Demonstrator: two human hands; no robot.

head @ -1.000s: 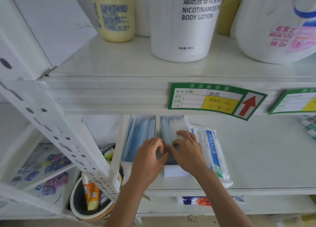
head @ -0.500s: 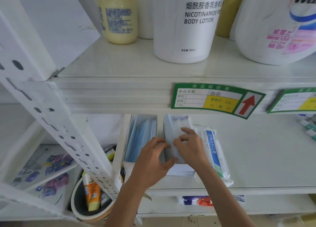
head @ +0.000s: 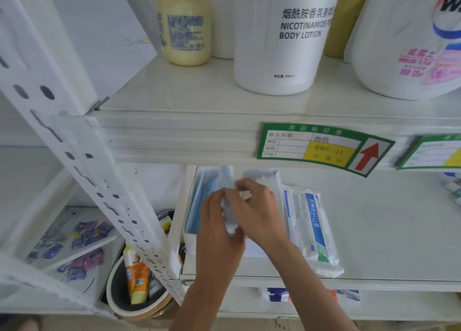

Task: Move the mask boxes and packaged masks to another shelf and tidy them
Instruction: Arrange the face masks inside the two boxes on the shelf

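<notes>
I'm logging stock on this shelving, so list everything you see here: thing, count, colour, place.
mask box: 1 open, white with blue masks, lower shelf, left.
second mask box: 1, white, right beside the first, mostly hidden by the hands.
mask pack: 1, pale blue, blurred, between both hands.
packaged masks: 1, white and blue, right of the boxes.
body lotion bottle: 1, white, upper shelf.
yellow bottle: 1, upper shelf, left.
detergent jug: 1, white, upper right.
price labels: 2, green, shelf edge.
bucket: 1, dark, holding tubes, lower left.
left hand: grips the pack.
right hand: pinches its top.
</notes>
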